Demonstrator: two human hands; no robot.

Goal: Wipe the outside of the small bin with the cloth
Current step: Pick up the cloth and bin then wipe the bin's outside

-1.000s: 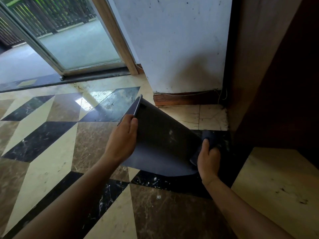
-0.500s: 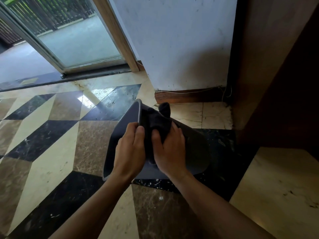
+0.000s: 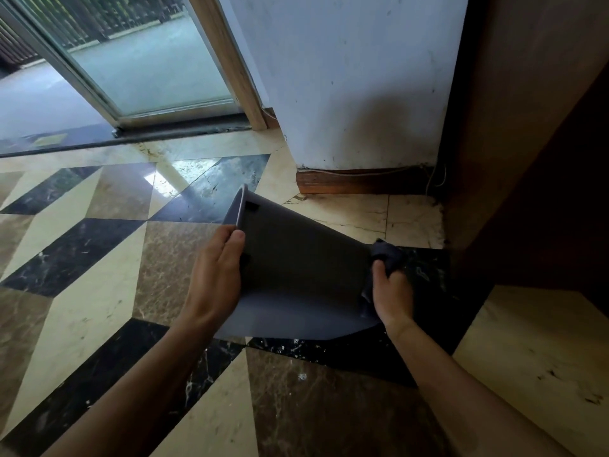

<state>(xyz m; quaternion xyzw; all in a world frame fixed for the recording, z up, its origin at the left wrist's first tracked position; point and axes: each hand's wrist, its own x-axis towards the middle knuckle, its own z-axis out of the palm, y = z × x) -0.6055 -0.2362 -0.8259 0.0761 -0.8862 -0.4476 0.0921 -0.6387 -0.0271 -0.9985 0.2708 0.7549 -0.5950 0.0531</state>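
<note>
Wiping looks midway: left hand grips the tilted bin by its rim, right hand presses the bunched cloth at its base.

No legible text, label, brand or number anywhere — on any surface in view.

dim interior | daylight through glass door — floor glare | right corner shadowed
</note>
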